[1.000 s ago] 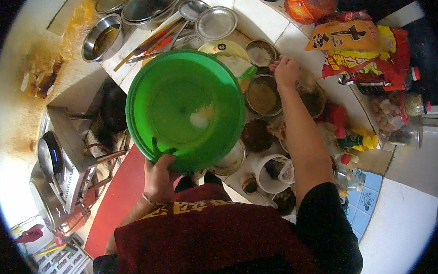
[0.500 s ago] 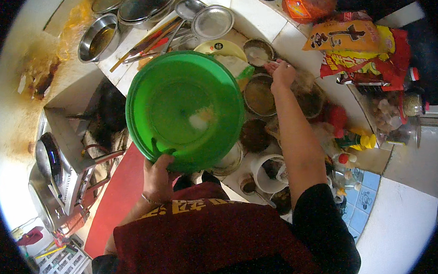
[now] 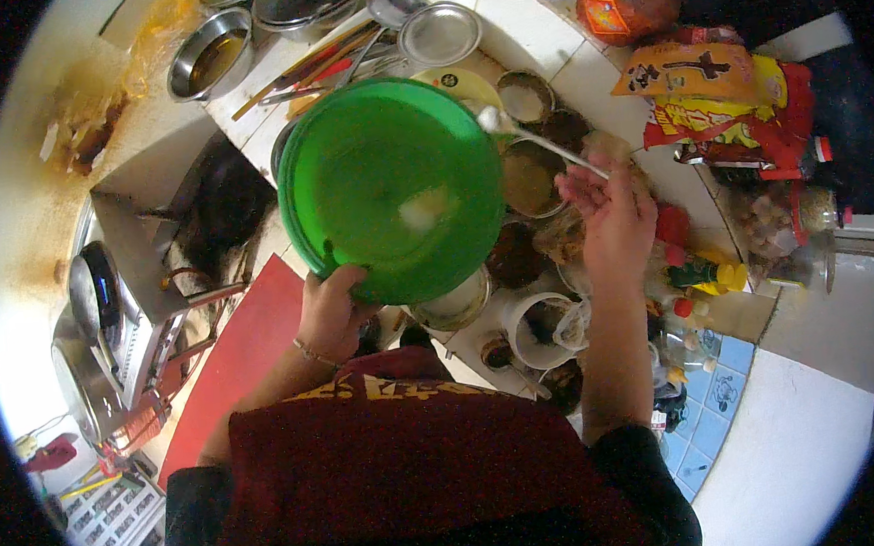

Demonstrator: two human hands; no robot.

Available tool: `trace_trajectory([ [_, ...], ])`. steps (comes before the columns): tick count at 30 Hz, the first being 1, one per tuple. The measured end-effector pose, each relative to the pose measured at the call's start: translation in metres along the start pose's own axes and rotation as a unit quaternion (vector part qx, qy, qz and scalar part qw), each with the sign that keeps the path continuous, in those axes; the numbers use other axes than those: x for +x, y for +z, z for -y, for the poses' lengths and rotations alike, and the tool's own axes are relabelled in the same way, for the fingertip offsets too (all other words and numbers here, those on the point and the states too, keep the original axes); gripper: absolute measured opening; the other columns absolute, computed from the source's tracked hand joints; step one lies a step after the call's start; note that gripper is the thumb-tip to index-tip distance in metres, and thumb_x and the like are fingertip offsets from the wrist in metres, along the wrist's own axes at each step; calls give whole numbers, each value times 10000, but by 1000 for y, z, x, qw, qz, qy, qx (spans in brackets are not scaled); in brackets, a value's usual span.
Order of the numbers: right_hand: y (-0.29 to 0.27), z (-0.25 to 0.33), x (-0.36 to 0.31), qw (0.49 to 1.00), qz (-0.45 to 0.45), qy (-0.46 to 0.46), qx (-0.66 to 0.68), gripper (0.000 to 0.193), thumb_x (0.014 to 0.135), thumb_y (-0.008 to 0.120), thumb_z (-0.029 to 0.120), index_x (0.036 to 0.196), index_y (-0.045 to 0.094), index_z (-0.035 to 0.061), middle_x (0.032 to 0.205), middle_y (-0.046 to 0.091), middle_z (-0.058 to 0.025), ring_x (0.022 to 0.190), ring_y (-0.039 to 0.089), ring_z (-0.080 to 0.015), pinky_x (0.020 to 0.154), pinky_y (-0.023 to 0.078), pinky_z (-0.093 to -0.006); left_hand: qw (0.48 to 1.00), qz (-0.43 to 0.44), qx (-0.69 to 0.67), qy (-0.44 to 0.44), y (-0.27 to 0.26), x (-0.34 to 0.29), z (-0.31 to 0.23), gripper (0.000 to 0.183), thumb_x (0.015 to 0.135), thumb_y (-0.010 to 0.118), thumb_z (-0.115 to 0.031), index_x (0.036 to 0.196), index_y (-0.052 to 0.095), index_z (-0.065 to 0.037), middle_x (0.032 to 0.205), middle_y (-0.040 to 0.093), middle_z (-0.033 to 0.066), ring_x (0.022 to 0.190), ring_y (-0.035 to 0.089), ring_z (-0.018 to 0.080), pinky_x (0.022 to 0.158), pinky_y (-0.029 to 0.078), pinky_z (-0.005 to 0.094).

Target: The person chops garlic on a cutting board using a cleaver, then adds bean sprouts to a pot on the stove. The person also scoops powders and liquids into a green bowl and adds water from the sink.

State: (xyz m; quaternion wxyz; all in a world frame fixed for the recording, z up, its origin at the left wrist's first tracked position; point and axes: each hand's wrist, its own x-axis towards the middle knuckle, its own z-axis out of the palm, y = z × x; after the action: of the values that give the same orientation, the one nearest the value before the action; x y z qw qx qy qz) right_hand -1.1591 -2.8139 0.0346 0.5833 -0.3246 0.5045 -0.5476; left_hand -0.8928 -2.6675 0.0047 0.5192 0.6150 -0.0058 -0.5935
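My left hand point(image 3: 331, 309) grips the near rim of a large round green plastic basin point(image 3: 351, 178), thumb on the inside. A small pale white heap point(image 3: 426, 211) lies on the basin's bottom. With the fingers of my right hand point(image 3: 608, 207) I hold the handle of a long thin spoon point(image 3: 554, 148). Its bowl, heaped with a white powder or grain, is just outside the basin's right rim. Beyond the spoon is a small round bowl of white stuff point(image 3: 524, 98). A wider metal bowl point(image 3: 533, 179) with brownish contents sits below the spoon.
Metal lids and pans point(image 3: 439, 35) and long utensils point(image 3: 310, 71) lie at the back. Colourful packets point(image 3: 711, 86) and jars line the right side. A white tub point(image 3: 541, 337) stands near my right forearm. At left are a stove point(image 3: 136, 261) and a dark wok point(image 3: 227, 191).
My right hand has come back from the small white-filled bowl, bringing the loaded spoon toward the basin. The basin has shifted slightly right and away from me.
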Motion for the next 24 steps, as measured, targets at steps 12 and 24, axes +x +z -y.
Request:
trace_trajectory([
  [12, -65, -105, 41, 961, -88, -6, -264, 321, 1047, 388, 158, 1142, 544, -106, 905, 657, -206, 749, 698, -267, 700, 599, -356, 986, 32, 126, 99, -36, 0, 8, 278, 818, 680, -40, 1079, 595, 0, 1030, 669, 143, 879, 663, 264, 736, 568, 380],
  [24, -118, -226, 108, 918, -88, -94, -376, 326, 1035, 400, 139, 1193, 509, -125, 1003, 644, -251, 870, 694, -293, 748, 603, -361, 983, 46, 125, 123, -56, 7, 21, 344, 860, 528, -41, 1194, 503, 37, 1072, 631, 156, 872, 686, 285, 677, 629, 387],
])
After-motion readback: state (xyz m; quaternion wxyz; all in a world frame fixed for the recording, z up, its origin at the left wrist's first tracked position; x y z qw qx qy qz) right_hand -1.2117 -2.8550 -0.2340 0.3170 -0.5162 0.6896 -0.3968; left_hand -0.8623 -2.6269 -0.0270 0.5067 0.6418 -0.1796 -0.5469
